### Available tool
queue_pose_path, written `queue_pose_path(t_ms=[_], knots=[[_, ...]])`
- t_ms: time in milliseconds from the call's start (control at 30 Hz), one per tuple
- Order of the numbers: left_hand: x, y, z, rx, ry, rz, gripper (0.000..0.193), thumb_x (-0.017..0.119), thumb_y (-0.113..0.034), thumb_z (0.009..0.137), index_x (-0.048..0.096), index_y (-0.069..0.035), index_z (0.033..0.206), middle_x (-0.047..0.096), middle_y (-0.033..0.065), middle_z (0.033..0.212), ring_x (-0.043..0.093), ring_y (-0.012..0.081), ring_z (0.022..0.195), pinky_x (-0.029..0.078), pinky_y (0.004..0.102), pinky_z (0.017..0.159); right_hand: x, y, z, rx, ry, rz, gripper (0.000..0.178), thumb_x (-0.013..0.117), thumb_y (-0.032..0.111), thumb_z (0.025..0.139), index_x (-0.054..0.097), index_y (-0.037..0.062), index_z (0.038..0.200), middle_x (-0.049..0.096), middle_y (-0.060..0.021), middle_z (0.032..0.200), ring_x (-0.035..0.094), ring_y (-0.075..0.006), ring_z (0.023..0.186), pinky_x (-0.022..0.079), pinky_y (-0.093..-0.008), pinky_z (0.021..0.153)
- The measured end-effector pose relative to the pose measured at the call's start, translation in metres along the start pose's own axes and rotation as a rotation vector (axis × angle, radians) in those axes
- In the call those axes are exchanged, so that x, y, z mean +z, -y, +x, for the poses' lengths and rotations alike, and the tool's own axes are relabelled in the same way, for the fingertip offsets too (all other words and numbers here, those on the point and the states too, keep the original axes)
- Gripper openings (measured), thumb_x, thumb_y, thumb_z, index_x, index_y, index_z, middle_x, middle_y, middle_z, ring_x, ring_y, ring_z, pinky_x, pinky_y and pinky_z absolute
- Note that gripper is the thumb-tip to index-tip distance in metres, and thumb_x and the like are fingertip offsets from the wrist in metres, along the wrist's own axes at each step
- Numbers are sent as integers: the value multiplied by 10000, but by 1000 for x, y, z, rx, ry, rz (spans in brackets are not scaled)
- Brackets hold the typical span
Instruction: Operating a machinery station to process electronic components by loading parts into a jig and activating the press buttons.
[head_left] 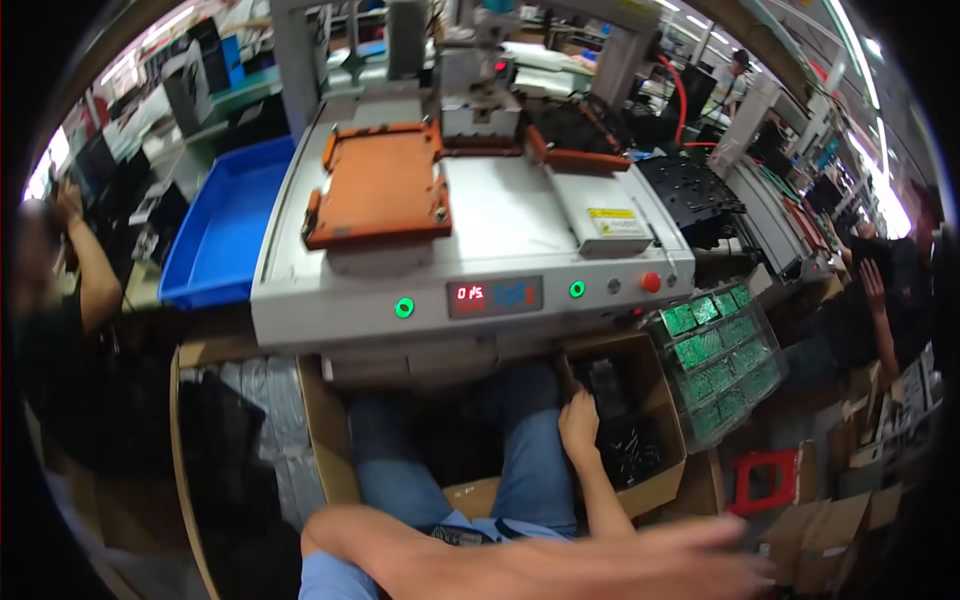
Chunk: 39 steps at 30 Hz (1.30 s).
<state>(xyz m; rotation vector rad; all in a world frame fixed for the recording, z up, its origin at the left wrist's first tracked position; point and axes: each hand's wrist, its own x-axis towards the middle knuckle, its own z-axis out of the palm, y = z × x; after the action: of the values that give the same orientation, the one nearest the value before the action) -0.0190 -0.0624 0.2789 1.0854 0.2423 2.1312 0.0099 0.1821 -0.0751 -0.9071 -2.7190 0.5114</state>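
Note:
My left forearm reaches across my lap toward the right. My left hand [700, 555] at its end is smeared by motion, so its fingers do not show clearly. Beside the left wall of an open cardboard box [655, 490] is my right hand [580, 428], its fingers curled together. Whatever they may hold is hidden. Dark parts [625, 440] lie inside that box. To its right, a clear tray of green circuit boards [712, 350] leans at a tilt, apart from my right hand.
Ahead stands a white machine [490, 215] with an orange fixture plate [385, 185], green buttons and a red button [650, 282]. A blue bin [225, 225] sits left; below it, a box [315, 430] holds grey packs. A red stool [765, 480] is at right. People work on both sides.

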Motion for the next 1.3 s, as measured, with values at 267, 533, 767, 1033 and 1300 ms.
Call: queue_pose_path(t_ms=[267,533,767,1033,1300], knots=[[4,-10,-29,-231,36,-382,544,489,-377,957,530,112,1191,571,222,1221,452,387,1236,374,477,1023,-10,2,17,-6,-72,45,348,495,30,835,509,-5,1182,587,-252,1031,554,-427,964,462,-466,842],[-42,20,-39,-54,464,466,462,460,-332,976,578,69,1174,562,247,1218,465,428,1212,362,517,1030,8,4,14,19,-36,120,280,512,119,880,545,20,1140,589,-199,1086,536,-398,1008,449,-474,848],[-212,-7,-199,-528,-672,2371,383,632,-167,842,575,-30,1194,435,230,1352,307,465,1294,226,550,1071,-2,-14,19,47,-64,111,210,481,109,899,540,14,1076,567,-214,1030,529,-416,997,451,-496,816],[-286,-48,-375,-906,-1334,2812,415,478,-253,947,462,-91,1329,309,144,1481,211,371,1389,246,535,1060,3,0,24,32,-9,1,202,492,48,859,530,3,1052,560,-194,1051,537,-391,1012,493,-472,797],[-286,-34,-388,-633,-1380,2682,373,438,-254,976,495,-93,1307,342,139,1467,185,398,1395,251,580,1041,-8,1,23,36,-39,21,198,455,16,846,541,-12,1021,569,-187,1046,534,-388,1018,494,-476,803]])
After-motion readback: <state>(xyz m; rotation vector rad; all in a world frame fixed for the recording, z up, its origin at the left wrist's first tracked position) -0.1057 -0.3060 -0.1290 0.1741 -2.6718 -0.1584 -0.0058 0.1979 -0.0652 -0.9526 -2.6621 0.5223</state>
